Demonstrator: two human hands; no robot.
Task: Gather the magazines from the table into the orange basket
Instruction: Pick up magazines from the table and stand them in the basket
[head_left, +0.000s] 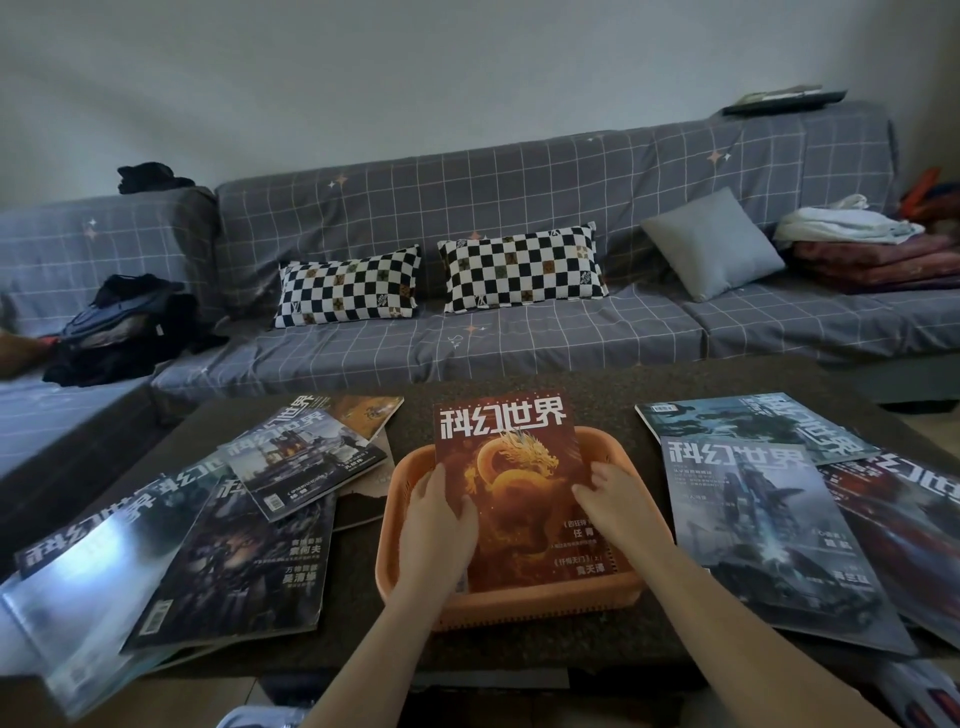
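An orange basket (519, 603) stands in the middle of the dark table (613, 400). A red magazine with a golden dragon (519, 478) leans in the basket, its top edge sticking out past the far rim. My left hand (436, 525) grips its left edge, and my right hand (621, 506) holds its right edge. Several magazines lie in a loose overlapping pile on the left (234, 551). More magazines lie on the right (769, 530), the nearest showing a grey-blue tower.
Behind the table runs a grey checked sofa (519, 338) with two black-and-white cushions (348, 286), a grey cushion (714, 244), dark clothes (124, 327) at left and folded blankets (872, 254) at right.
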